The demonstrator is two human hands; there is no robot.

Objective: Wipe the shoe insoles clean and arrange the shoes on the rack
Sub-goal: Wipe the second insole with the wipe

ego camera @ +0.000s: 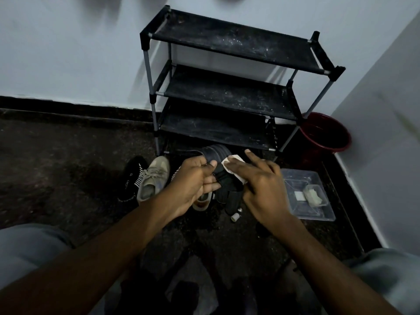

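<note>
Left hand (195,178) gripped black sandal (218,154) by its edge, thumb on top, fingers curled under. Right hand (261,185) lay flat, fingers straight, pressing white cloth (231,161) onto footbed. Sandal sat between my hands, long axis running away from me, strap end toward rack (227,92) just beyond fingertips. Wipe should follow that axis, I judged. Rack straight ahead, so left hand was better placed to set sandal down. Beige sneaker (152,178) lay left of left hand.
</note>
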